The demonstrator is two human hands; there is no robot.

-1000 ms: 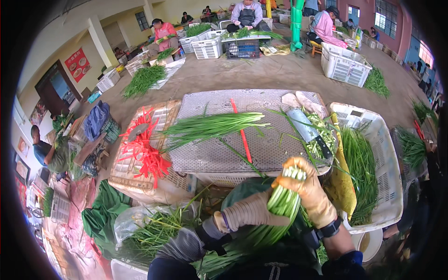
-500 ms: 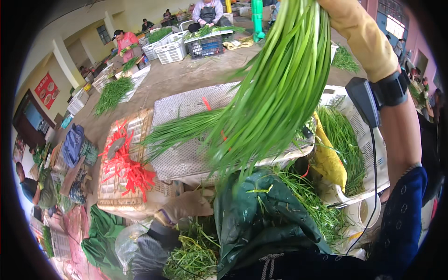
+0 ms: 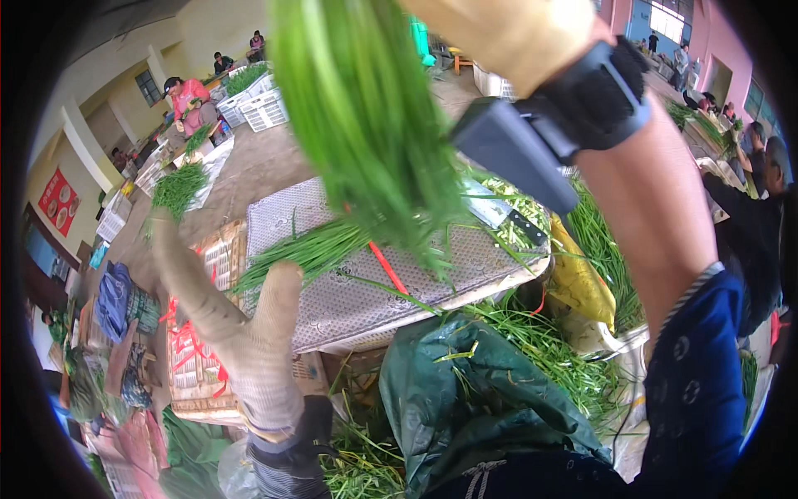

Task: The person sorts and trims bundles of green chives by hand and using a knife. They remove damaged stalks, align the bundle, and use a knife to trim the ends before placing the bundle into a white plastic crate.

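Note:
High up, my gloved right hand [image 3: 507,37] grips a big bunch of garlic chives [image 3: 357,125], blurred by motion, its leaves hanging down over a patterned cloth-covered board [image 3: 332,312]. The hand's fingers are partly out of frame. My gloved left hand [image 3: 253,349] is raised at the board's left side, thumb and fingers spread, holding nothing. A smaller heap of chives [image 3: 312,254] lies on the board beside it. One red strip [image 3: 386,268] stretches across the board under the hanging leaves. A knife [image 3: 503,212] rests at the board's right end among cut pale stem ends.
Left of the board, red strips [image 3: 187,349] lie on a crate [image 3: 208,405], partly behind my left hand. A yellow bag [image 3: 578,283] and loose chives [image 3: 540,345] are at right. Dark green plastic [image 3: 474,399] covers my lap. Other people work beyond, including one in pink [image 3: 189,100].
My right hand has swung left with the chives, baring the knife on the board. My left hand has risen from low beside the crate and spread its fingers. The view has shifted right.

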